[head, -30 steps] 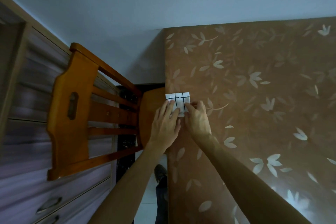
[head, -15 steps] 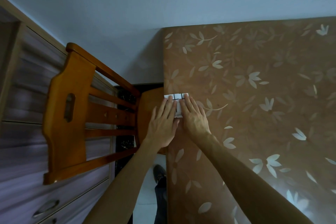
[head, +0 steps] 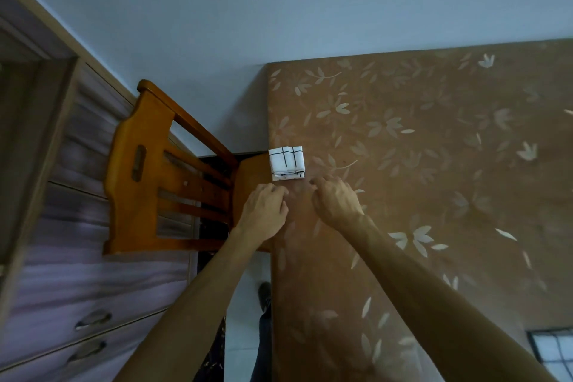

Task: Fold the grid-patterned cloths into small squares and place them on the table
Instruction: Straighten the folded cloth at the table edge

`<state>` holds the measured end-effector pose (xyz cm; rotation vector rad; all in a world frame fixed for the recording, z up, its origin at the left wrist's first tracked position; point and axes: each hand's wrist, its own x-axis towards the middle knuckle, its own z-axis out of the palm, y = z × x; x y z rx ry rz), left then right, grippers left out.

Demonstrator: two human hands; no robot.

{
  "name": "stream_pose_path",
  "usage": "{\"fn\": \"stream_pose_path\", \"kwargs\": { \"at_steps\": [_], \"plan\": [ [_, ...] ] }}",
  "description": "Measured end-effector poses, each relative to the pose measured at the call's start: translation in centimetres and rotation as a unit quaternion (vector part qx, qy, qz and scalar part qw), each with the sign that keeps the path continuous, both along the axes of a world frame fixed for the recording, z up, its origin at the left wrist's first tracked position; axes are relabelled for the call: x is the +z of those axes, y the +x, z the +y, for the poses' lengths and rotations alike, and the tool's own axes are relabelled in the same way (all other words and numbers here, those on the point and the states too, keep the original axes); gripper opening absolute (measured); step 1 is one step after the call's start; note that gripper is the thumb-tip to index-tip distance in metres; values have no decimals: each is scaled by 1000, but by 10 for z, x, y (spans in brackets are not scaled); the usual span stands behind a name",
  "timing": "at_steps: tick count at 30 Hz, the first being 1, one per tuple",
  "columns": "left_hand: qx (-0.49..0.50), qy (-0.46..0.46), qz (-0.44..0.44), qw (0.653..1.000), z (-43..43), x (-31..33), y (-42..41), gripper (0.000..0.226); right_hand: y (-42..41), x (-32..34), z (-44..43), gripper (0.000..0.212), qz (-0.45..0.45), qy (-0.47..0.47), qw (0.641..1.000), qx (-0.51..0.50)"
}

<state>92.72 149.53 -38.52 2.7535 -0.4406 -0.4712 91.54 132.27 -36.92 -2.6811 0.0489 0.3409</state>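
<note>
Folded grid cloth (head: 286, 163) at table (head: 434, 195) edge

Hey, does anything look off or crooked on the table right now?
Mostly fine. The folded cloth sits right at the table's left edge, beside the chair, and its near layers don't line up evenly. Nothing spilled or damaged.
</note>
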Motion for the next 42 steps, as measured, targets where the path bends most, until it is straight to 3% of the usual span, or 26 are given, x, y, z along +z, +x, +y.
{"fn": "stream_pose_path", "kwargs": {
  "at_steps": [7,18,32,42],
  "plan": [
    [26,42,54,997,-9,40,-87,24,-97,22,-42,38,64,-14,998,12],
    [1,97,90,991,-35,69,-203,27,-221,25,-87,35,68,-1,998,-15],
    [-67,-16,128,989,-104,42,-327,24,-404,35,-145,38,87,-28,988,-124],
    [-96,-51,138,984,-205,39,-354,26,-451,16,-251,36,64,-10,978,-201]
  ]
}}
